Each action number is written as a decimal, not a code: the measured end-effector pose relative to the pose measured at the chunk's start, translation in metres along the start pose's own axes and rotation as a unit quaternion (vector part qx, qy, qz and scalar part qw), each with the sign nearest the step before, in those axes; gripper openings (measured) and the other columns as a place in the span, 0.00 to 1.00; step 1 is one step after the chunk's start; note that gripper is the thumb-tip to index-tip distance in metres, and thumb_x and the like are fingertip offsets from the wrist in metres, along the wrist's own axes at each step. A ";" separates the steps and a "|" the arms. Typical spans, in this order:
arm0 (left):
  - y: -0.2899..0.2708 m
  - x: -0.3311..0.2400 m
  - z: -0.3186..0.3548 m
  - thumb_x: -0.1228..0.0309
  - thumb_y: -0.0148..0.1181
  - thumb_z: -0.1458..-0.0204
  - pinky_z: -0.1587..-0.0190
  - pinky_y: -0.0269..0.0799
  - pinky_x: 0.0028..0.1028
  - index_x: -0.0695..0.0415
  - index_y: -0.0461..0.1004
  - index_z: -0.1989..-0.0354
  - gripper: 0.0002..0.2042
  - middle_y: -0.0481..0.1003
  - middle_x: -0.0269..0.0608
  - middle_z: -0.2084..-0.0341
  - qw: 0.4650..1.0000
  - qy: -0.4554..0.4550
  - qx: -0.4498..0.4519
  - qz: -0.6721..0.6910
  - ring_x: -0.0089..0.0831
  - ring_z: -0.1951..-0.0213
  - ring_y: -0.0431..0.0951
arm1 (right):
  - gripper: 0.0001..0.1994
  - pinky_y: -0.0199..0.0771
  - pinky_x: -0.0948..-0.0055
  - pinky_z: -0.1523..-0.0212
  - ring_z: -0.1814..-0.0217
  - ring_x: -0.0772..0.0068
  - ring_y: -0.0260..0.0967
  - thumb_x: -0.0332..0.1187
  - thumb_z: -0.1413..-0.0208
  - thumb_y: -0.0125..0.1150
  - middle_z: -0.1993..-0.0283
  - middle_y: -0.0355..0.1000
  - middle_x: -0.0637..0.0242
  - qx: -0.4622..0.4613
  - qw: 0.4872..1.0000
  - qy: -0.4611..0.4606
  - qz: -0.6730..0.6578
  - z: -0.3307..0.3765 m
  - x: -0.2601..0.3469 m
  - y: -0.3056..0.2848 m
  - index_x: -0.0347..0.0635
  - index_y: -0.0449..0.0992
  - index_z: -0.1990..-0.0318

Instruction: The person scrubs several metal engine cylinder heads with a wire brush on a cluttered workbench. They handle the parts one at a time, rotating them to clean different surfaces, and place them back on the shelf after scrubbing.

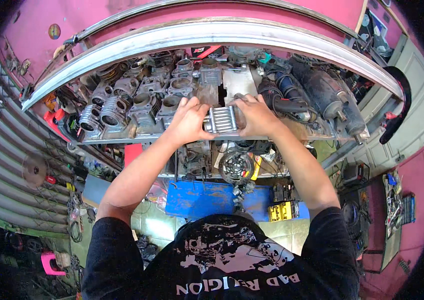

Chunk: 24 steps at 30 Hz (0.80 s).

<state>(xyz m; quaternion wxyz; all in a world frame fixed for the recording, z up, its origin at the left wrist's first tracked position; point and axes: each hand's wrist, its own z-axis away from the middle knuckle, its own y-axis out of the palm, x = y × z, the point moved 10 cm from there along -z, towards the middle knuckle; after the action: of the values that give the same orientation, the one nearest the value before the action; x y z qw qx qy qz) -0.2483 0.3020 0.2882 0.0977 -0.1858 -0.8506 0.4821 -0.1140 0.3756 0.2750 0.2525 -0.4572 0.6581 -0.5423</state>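
My left hand (188, 121) and my right hand (257, 116) grip opposite ends of a silvery finned metal engine part (223, 120), which looks like a cylinder block. It is held at the front edge of the upper shelf (207, 94), and its fins face me. Whether it rests on the shelf or is lifted, I cannot tell. Left of my left hand stand several grey engine cylinders (114, 111), some with their round bores upward. Just beyond my right hand lies a dark pipe-like part (287, 105).
Dark exhaust mufflers (317, 82) fill the shelf's right side. A pale metal rail (212, 32) arches across the back. Below, a round toothed metal part (236, 167) sits on a lower shelf, above a blue panel (197, 197) and a yellow box (283, 211).
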 end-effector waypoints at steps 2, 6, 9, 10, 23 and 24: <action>-0.008 0.000 0.003 0.47 0.80 0.69 0.48 0.63 0.41 0.58 0.80 0.53 0.36 0.82 0.42 0.64 1.000 0.013 -0.007 0.013 0.40 0.53 0.74 | 0.48 0.58 0.52 0.32 0.30 0.55 0.64 0.44 0.72 0.85 0.36 0.73 0.59 -0.037 0.999 -0.007 0.035 0.004 0.010 -0.005 0.47 0.70 0.36; -0.018 0.010 0.006 0.50 0.81 0.69 0.47 0.62 0.42 0.58 0.77 0.46 0.40 0.81 0.42 0.55 1.000 0.014 -0.020 -0.014 0.39 0.48 0.73 | 0.46 0.58 0.51 0.35 0.31 0.57 0.64 0.43 0.69 0.83 0.38 0.74 0.60 -0.085 0.989 0.028 0.119 -0.002 0.023 -0.004 0.44 0.70 0.36; 0.002 0.019 0.010 0.52 0.82 0.68 0.46 0.62 0.43 0.59 0.72 0.39 0.44 0.78 0.40 0.44 0.996 0.037 -0.020 -0.073 0.37 0.43 0.72 | 0.45 0.58 0.49 0.35 0.31 0.58 0.64 0.43 0.66 0.83 0.38 0.74 0.62 -0.138 0.974 0.036 0.174 -0.003 0.027 0.016 0.44 0.70 0.36; 0.008 0.019 0.014 0.54 0.82 0.67 0.46 0.62 0.43 0.59 0.72 0.39 0.43 0.77 0.40 0.43 0.994 0.042 -0.026 -0.094 0.36 0.43 0.72 | 0.44 0.58 0.48 0.36 0.31 0.58 0.63 0.43 0.66 0.83 0.37 0.73 0.63 -0.159 0.969 0.033 0.187 -0.003 0.028 0.026 0.44 0.70 0.36; 0.072 0.024 0.065 0.68 0.67 0.52 0.45 0.65 0.44 0.64 0.69 0.34 0.33 0.72 0.44 0.35 0.970 0.021 -0.022 -0.242 0.37 0.42 0.71 | 0.22 0.61 0.42 0.35 0.35 0.64 0.66 0.32 0.40 0.57 0.37 0.72 0.66 -0.165 0.947 -0.012 0.276 0.005 0.043 0.089 0.46 0.71 0.38; 0.072 0.023 0.068 0.69 0.65 0.50 0.45 0.65 0.43 0.64 0.68 0.34 0.32 0.72 0.45 0.34 0.973 0.012 -0.027 -0.231 0.36 0.42 0.71 | 0.21 0.61 0.42 0.35 0.35 0.64 0.66 0.32 0.40 0.56 0.38 0.73 0.66 -0.161 0.951 -0.022 0.263 0.006 0.045 0.090 0.46 0.71 0.38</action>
<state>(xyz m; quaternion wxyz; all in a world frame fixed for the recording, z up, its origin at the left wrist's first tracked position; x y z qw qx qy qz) -0.2772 0.2914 0.1910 0.2119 0.0071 -0.8819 0.4212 -0.1590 0.3330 0.1956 0.3234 -0.3138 0.8283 -0.3330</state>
